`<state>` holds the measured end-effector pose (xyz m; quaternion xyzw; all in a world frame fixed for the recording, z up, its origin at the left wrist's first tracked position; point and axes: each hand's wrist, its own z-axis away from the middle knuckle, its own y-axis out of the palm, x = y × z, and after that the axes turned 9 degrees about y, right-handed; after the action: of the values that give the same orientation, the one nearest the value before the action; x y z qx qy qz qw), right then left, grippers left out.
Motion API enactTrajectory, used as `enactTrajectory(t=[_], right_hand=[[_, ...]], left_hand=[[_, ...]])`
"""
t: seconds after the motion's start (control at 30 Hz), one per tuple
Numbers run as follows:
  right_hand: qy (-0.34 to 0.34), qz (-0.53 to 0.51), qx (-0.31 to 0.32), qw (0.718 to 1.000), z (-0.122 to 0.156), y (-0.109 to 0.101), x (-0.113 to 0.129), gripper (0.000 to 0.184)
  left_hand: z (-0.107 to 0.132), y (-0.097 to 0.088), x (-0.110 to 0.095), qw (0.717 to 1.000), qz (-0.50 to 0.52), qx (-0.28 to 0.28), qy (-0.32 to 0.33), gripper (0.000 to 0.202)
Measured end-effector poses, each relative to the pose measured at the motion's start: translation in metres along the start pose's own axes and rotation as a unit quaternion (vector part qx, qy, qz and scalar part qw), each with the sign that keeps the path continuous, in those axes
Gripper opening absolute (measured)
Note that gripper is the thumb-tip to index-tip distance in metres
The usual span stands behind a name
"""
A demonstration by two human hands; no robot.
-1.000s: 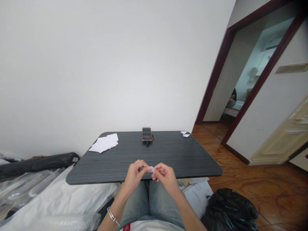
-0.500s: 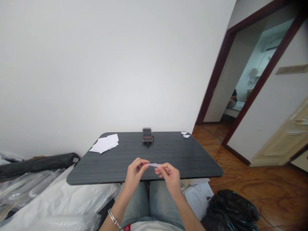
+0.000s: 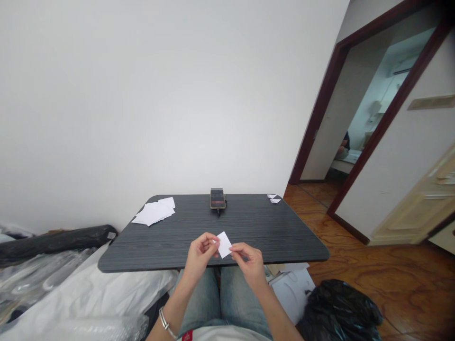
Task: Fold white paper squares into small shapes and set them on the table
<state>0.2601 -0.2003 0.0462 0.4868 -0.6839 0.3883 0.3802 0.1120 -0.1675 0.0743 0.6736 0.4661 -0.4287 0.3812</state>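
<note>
Basically just a small white paper rectangle (image 3: 223, 245), looks flat, sitting tilted on one corner, pinched between the left hand (image 3: 201, 253) and right hand (image 3: 250, 263), up over the tabletop (image 3: 284, 237) near its front edge.

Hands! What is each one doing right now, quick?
Left hand: closed, pinching a small white rectangle of paper.
Right hand: curled, fingertips at the paper's edge; cannot tell if gripping.

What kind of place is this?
Probably a room in someone's home: it has a wooden floor, a cream door, and an air conditioner in the next room.
</note>
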Motion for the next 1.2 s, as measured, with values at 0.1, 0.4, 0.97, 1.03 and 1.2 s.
enactTrajectory(t=[0.1, 0.4, 0.97, 1.03, 1.2], right_hand=[[-0.008, 0.002, 0.008, 1.000, -0.001, -0.001, 0.000, 0.008], [0.054, -0.083, -0.008, 0.995, -0.002, -0.003, -0.007, 0.006], [0.132, -0.206, 0.006, 0.970, 0.002, 0.005, 0.009, 0.016], [0.126, -0.204, -0.001, 0.971, 0.001, 0.006, 0.009, 0.017], [0.139, -0.196, -0.028, 0.970, 0.001, 0.008, 0.007, 0.017]], left_hand=[[0.001, -0.002, -0.001, 0.999, -0.027, 0.019, 0.004, 0.021], [0.006, -0.012, -0.005, 0.981, -0.115, 0.129, 0.086, 0.024], [0.008, 0.004, 0.000, 0.985, -0.105, 0.050, 0.123, 0.015], [0.009, 0.005, 0.001, 0.986, -0.106, 0.036, 0.121, 0.016], [0.010, 0.009, 0.006, 0.989, -0.107, 0.001, 0.107, 0.018]])
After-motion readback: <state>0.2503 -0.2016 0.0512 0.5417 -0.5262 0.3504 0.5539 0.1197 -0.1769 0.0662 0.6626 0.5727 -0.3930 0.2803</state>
